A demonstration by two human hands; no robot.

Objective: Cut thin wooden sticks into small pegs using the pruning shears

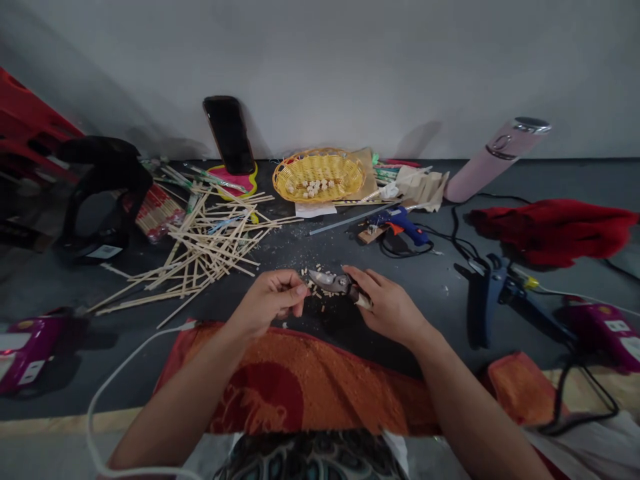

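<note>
My right hand (393,303) is closed around the handles of small pruning shears (334,282), whose blades point left. Facing it, my left hand (277,297) is in a pinch close to the blade tips; what sits between its fingers is hidden or too small to name. Short cut bits of pale wooden stick (320,291) lie scattered on the dark table under the blades. Further left is a loose pile of thin wooden sticks (215,243). A yellow wicker basket (283,183) at the back holds several small pale pieces.
A phone (230,133) leans against the wall. A blue glue gun (405,223), a pink flask (493,163), red cloth (555,230) and blue-handled pliers-like tool (487,300) are on the right. An orange towel (340,380) covers the front edge; a white cable (100,400) runs at left.
</note>
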